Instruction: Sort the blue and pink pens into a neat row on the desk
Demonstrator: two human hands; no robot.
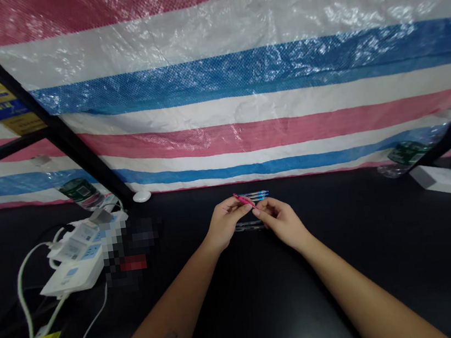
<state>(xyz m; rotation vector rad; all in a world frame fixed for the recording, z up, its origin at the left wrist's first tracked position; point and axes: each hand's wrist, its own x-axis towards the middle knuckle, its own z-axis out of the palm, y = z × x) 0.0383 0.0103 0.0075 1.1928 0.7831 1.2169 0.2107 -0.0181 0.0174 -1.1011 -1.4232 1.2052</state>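
Observation:
Between my two hands, above the middle of the black table, a slim pink pen (244,200) is held at a slant. The fingers of my left hand (225,223) pinch its middle from the left. At its lower right end, my right hand (283,221) closes thumb and fingertips on it. Behind the hands lie several blue-tipped pens (259,194), partly covered by the fingers. Dark pens (250,225) lie side by side on the table below the pink one, their ends partly hidden by my hands.
A white power strip (83,260) with plugs and trailing cables (26,306) fills the left side. Water bottles (81,192) lie at the back left and right. A white box (440,178) sits at right, a white round object (141,196) at back left. Striped sheeting (242,108) hangs behind.

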